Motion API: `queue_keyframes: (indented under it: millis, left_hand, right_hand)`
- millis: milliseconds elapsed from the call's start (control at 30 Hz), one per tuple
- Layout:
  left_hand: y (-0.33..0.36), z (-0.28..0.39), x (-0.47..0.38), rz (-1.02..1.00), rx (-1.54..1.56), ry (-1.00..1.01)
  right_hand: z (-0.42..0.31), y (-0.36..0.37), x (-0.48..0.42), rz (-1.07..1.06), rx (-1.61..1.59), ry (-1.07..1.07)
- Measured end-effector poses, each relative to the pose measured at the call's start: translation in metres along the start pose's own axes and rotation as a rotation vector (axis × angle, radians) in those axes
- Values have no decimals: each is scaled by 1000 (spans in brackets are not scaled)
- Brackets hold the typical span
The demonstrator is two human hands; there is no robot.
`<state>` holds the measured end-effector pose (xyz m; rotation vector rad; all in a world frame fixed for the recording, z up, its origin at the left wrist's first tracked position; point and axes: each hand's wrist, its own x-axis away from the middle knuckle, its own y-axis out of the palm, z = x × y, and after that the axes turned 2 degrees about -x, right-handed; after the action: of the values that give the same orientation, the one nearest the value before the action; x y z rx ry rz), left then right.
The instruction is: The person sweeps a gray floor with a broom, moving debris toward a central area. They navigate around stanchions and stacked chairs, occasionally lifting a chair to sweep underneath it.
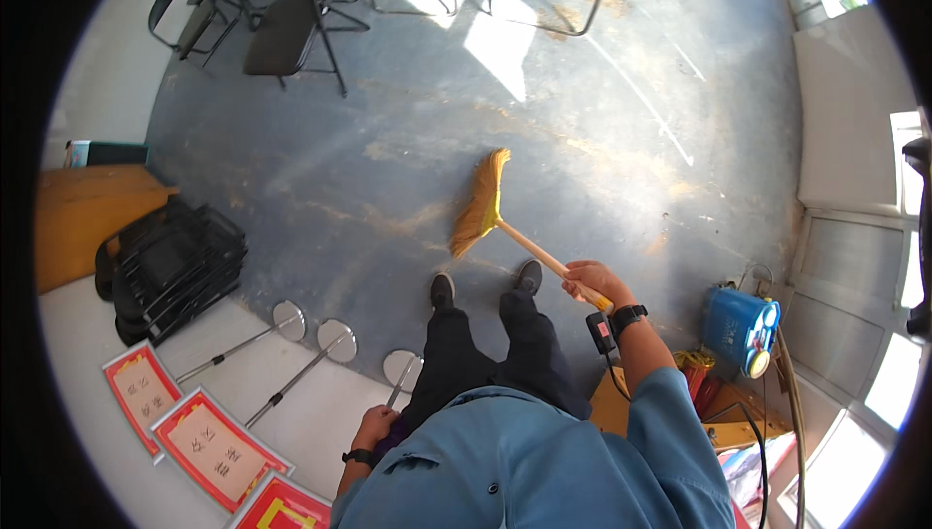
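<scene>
My right hand (595, 283) grips the light wooden handle of a straw broom (480, 201) near its end. The bristle head rests on the floor ahead of my shoes, fanned out to the left. Low at my left side hangs my left hand (377, 424), its fingers curled. It overlaps the pole of a sign stand (402, 370) and a bit of purple material (393, 436); whether it holds either is hidden. Both wrists wear black bands, and a small black device (601, 332) with a cable sits by the right one.
Sign stands with red-bordered boards (222, 449) line the left wall. Beyond them lie stacked black folding chairs (175, 260) beside a wooden cabinet (102, 194). More folding chairs (284, 34) stand at the far end. On my right, a blue tank sprayer (739, 329) sits on a wooden cabinet (750, 433).
</scene>
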<state>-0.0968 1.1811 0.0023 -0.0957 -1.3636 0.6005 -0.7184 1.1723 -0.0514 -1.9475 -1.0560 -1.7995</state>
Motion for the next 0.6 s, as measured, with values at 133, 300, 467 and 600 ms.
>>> queue_keyframes:
  millis: [133, 300, 467, 600]
  left_hand:
    - [4, 12, -25, -45, -55, -20]
    - [-8, -10, -70, -129, -106, 147]
    - [-4, -62, -110, -34, -590, 825]
    - [0, -105, -122, -47, -498, 762]
  right_hand:
    - [-22, -64, 40, 117, 59, -172]
    - [-30, -92, 86, 218, -117, -304]
    - [-12, -60, 128, 252, -128, -417]
    - [26, 0, 144, 226, -103, -445]
